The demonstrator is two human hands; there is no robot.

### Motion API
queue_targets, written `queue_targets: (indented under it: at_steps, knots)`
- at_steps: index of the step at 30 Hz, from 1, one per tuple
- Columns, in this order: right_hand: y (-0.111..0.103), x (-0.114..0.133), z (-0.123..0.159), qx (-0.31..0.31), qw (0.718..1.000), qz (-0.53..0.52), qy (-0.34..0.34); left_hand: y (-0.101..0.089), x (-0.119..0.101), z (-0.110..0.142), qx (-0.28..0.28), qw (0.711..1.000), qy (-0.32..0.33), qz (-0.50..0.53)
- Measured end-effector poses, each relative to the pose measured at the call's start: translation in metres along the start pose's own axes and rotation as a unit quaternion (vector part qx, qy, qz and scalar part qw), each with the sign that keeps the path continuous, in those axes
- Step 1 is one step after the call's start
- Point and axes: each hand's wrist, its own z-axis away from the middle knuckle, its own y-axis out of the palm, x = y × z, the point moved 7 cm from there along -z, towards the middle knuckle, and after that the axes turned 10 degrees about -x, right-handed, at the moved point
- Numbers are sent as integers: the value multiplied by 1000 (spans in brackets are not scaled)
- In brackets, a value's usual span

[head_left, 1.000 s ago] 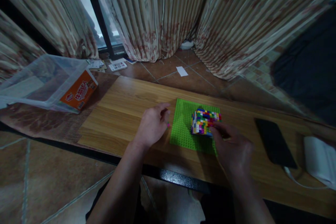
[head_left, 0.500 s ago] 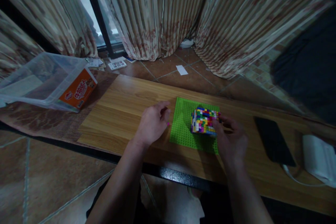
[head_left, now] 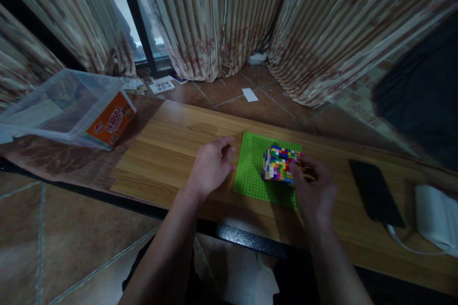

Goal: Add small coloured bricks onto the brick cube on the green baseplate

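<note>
A block built of many small coloured toy bricks (head_left: 279, 164) is above the green studded baseplate (head_left: 246, 171), slightly tilted. My right hand (head_left: 317, 186) grips its right side, thumb on the near face and fingers behind, partly hidden. Just left of the baseplate, my left hand (head_left: 213, 164) hovers low with its fingers curled in. At the edge of that hand shows a tiny pink piece (head_left: 232, 167); whether the fingers hold it or it lies on the table, I cannot make out.
On the left stands a clear plastic bin (head_left: 78, 109) with an orange label. A black phone (head_left: 375, 190) on a white cable and a white box-like device (head_left: 434, 217) lie at right. Beyond the wooden tabletop (head_left: 171, 143) are papers on the tiled floor and curtains.
The whole view has shifted slightly. Both hands keep nearly the same pose, and the brick block remains in my right hand.
</note>
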Motion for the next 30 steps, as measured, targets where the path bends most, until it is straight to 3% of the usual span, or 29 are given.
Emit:
queue_targets:
  at_steps: [6, 9, 11, 13, 16, 19, 24, 30]
  knots:
    - [-5, 4, -1, -20, 999, -32, 16, -1, 2, -1, -4, 1000, -1, 9]
    - [-22, 25, 2, -102, 993, -11, -64, -3, 4, -1, -12, 1000, 0, 9]
    - [-26, 44, 11, -124, 984, -9, -129, -4, 4, -1, -14, 1000, 1, 7]
    - [-19, 64, 27, -83, 979, -32, -184, -7, 4, -2, -18, 1000, 3, 5]
    - [11, 90, 61, 66, 959, -64, -267, -10, 3, -2, -24, 1000, 2, 4]
    - [43, 97, 87, 175, 941, -61, -284, -12, 3, -2, -29, 1000, -1, 0]
    - [76, 88, 91, 203, 945, -16, -258, -14, 7, -2, -30, 1000, -1, -2]
    - [92, 85, 89, 201, 942, 40, -266, -17, 9, -3, -28, 1000, 2, 11]
